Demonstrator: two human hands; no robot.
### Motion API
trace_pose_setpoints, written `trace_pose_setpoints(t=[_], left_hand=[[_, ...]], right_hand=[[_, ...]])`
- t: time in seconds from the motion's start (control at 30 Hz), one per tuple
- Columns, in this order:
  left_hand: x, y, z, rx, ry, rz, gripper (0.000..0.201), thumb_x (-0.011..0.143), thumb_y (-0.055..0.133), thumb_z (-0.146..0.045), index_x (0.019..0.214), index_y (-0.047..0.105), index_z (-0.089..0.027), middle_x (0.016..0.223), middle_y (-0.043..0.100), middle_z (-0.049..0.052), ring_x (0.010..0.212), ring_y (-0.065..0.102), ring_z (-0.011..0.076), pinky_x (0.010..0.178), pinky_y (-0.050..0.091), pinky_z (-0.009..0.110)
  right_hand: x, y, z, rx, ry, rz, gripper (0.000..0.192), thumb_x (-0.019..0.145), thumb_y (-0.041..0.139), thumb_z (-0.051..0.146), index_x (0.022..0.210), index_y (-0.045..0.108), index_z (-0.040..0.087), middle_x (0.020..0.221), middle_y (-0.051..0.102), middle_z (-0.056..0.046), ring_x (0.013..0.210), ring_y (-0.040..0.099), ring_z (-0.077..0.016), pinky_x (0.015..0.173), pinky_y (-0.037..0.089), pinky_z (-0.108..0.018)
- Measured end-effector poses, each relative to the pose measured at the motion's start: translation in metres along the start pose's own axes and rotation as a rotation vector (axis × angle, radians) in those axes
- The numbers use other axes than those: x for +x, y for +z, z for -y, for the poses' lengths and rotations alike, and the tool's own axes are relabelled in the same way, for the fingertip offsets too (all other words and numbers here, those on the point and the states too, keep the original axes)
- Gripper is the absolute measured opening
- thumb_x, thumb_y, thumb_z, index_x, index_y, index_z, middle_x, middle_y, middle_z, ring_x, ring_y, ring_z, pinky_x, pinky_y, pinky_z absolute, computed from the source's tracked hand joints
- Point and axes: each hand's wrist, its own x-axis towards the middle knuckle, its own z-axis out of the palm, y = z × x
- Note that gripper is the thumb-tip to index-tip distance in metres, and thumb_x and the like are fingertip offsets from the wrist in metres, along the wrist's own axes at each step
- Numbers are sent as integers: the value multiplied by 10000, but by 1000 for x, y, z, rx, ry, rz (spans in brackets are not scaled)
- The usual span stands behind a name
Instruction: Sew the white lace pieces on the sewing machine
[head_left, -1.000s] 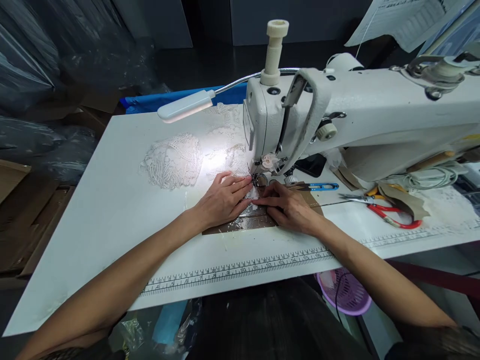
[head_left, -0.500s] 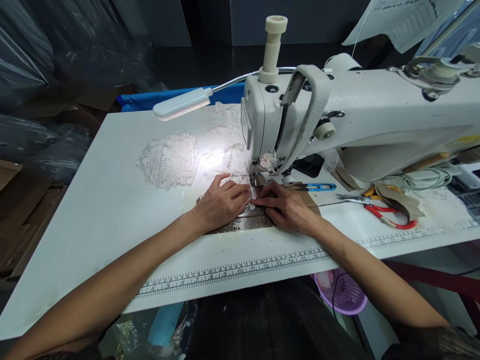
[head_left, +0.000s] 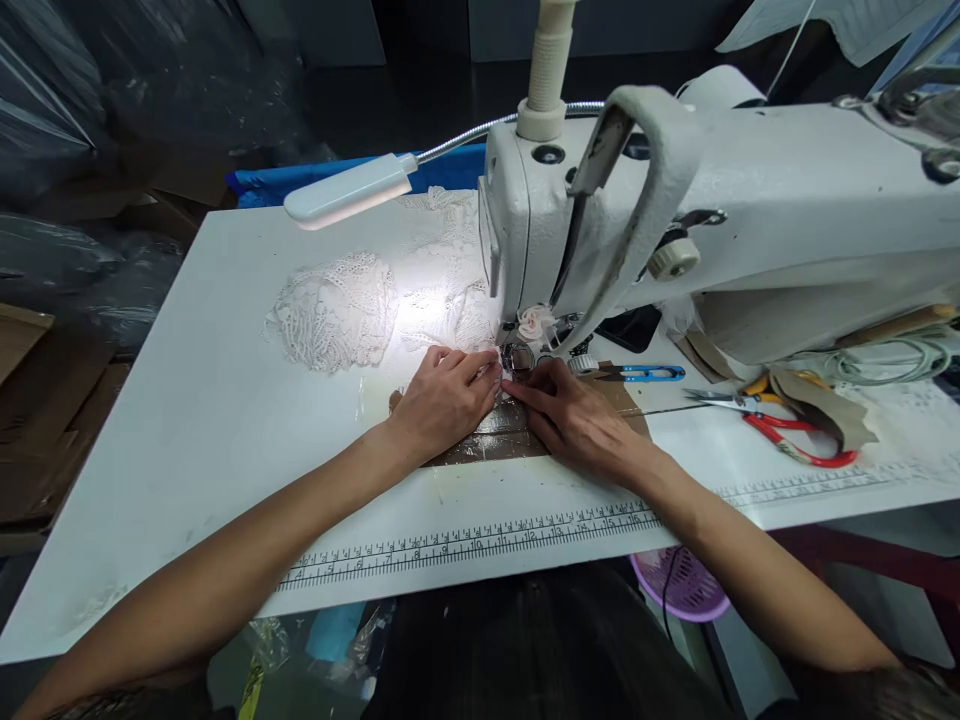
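My left hand (head_left: 442,400) and my right hand (head_left: 574,415) lie side by side on a small piece of white lace (head_left: 504,378) just in front of the presser foot (head_left: 517,357) of a white sewing machine (head_left: 675,220). The fingertips of both hands pinch and press the lace against a brown taped patch (head_left: 487,445) of the white table (head_left: 210,420). A heap of white lace fabric (head_left: 337,310) lies behind my left hand under the lit gooseneck lamp (head_left: 345,190).
Blue thread snips (head_left: 645,373) and red-handled scissors (head_left: 795,440) lie to the right of the needle, beside beige strips (head_left: 821,405). A printed ruler (head_left: 465,548) runs along the table's front edge. A purple basket (head_left: 679,585) sits below. Cardboard and dark plastic bags stand at the left.
Both hands have edged slightly toward the presser foot with the lace. The camera has come closer and lower to the machine.
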Motion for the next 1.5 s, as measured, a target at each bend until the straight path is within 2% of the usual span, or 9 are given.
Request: trace_pose_setpoints(t=[0.23,0.43,0.53,0.67,0.87,1.07,1.23,1.37,1.5], left_hand=[[3,6,-10,78,-66,-29,219,959,449,-244,1057,617,-142,1048,658,102,780,566,208,676,392,373],[4,-6,6,-2,-55,-127,156,932,493,-220,1015,610,-160,1006,647,116,869,576,232,694,416,381],[4,-11,17,-118,55,-132,123,925,505,-195,922,623,-161,951,661,85,838,600,191,684,451,347],[2,-7,21,-299,185,-30,128,920,534,-231,947,639,-163,968,672,68,873,625,173,738,504,343],[2,4,18,-409,107,-102,136,929,519,-189,894,643,-147,916,678,59,846,642,144,750,558,316],[4,2,15,-505,-86,-232,139,934,504,-199,929,631,-145,878,671,46,805,644,120,698,574,276],[2,6,13,-389,10,-154,131,927,521,-211,896,640,-166,897,694,42,842,647,151,752,547,332],[1,5,14,-287,97,-89,122,926,529,-226,909,643,-186,966,700,41,856,642,165,736,503,348],[0,1,15,-241,174,-82,119,936,514,-221,941,617,-161,966,691,66,855,635,164,705,497,332]], right_hand=[[-1,-8,-1,98,83,-47,441,931,426,215,1369,474,212,1112,524,-120,896,583,-198,829,541,-407],[-1,-12,-3,109,137,-196,249,933,443,255,1087,625,184,1060,587,-111,899,580,-201,822,518,-384],[0,-11,-5,87,149,-186,244,922,433,218,1064,628,181,1046,596,-110,889,579,-206,801,510,-379],[0,-10,-9,72,149,-183,254,914,431,192,1073,628,182,1008,602,-104,871,576,-203,784,502,-369],[1,-10,-11,63,166,-193,242,913,443,197,1020,658,170,933,607,-90,822,571,-182,751,493,-342],[-1,-10,0,-58,64,-48,365,940,425,271,1263,585,213,1056,564,-107,842,573,-188,746,504,-351],[-2,-8,2,-121,30,34,382,924,450,276,1281,585,265,1088,520,-111,875,560,-198,765,502,-364],[-2,-27,-10,63,8,-45,362,910,456,219,1231,623,240,1021,576,-81,827,583,-161,773,506,-318],[-12,-61,-25,13,77,-172,326,903,442,205,1134,671,183,1039,621,-92,909,606,-197,825,505,-339]])
